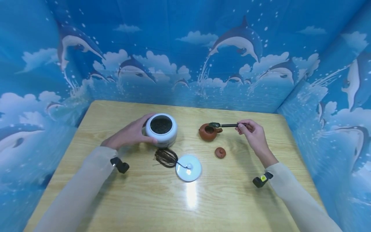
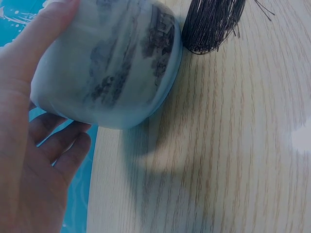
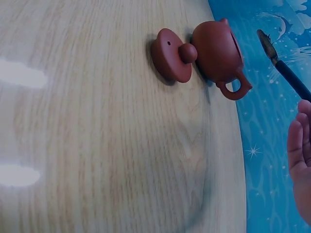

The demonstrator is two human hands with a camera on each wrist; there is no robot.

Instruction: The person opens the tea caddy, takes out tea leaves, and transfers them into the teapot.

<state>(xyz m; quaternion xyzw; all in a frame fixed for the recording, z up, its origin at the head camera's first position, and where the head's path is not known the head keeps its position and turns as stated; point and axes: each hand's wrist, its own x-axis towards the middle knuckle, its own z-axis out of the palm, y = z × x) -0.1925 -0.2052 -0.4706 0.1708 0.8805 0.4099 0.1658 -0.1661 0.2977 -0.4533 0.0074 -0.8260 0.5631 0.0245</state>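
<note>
My left hand [image 1: 133, 132] grips a white porcelain jar [image 1: 166, 140] from its left side, thumb in front and fingers behind. Dark loose tea leaves [image 1: 161, 125] show inside its mouth, and a painted landscape [image 2: 109, 82] runs over its side. In my right hand [image 1: 256, 135] is the dark handle of a tea scoop [image 1: 229, 125], pinched near its end. The scoop's head carries a small heap of dark leaves and hovers just above a reddish-brown clay teapot [image 1: 206, 136]. The teapot is lidless, its handle [image 3: 236, 91] towards my right hand.
The teapot's clay lid [image 1: 220, 152] lies knob up in front of it. A round white jar lid [image 1: 188, 172] with a dark tassel [image 1: 166, 158] lies in front of the jar. Dolphin-printed curtains [image 1: 179, 48] stand behind the wooden table [image 1: 150, 203] and at both sides.
</note>
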